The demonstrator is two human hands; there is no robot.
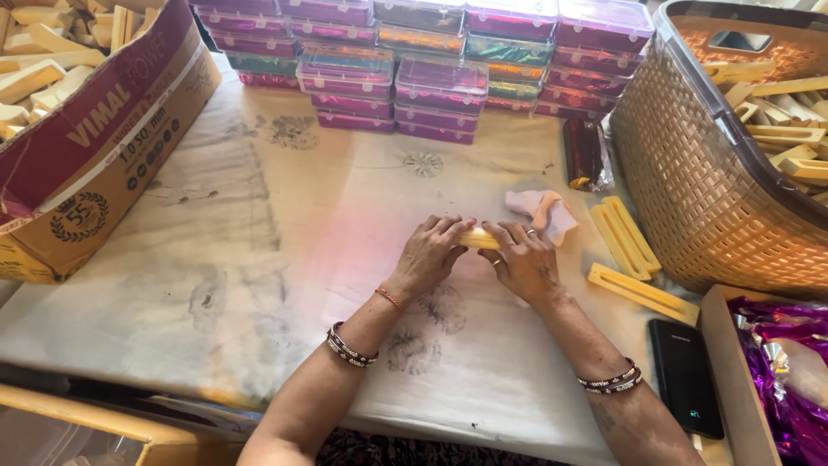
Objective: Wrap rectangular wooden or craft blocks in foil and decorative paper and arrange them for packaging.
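Observation:
My left hand point(429, 255) and my right hand point(524, 260) meet at the middle of the cloth-covered table point(259, 259). Both are closed around a small yellow wooden bar point(479, 239), which shows only between the fingers. A crumpled pale pink cloth point(543, 210) lies just behind my right hand, touching it. To the right lie more yellow slotted wooden bars: a pair side by side point(625, 235) and a single one point(642, 293).
Stacked clear boxes with pink lids point(431, 60) line the far edge. A cardboard box of wooden pieces point(103, 129) stands at left, a woven brown basket of wooden pieces point(716, 173) at right. A dark foil packet point(586, 154), a black phone point(686, 376) and purple foil point(789, 371) lie nearby.

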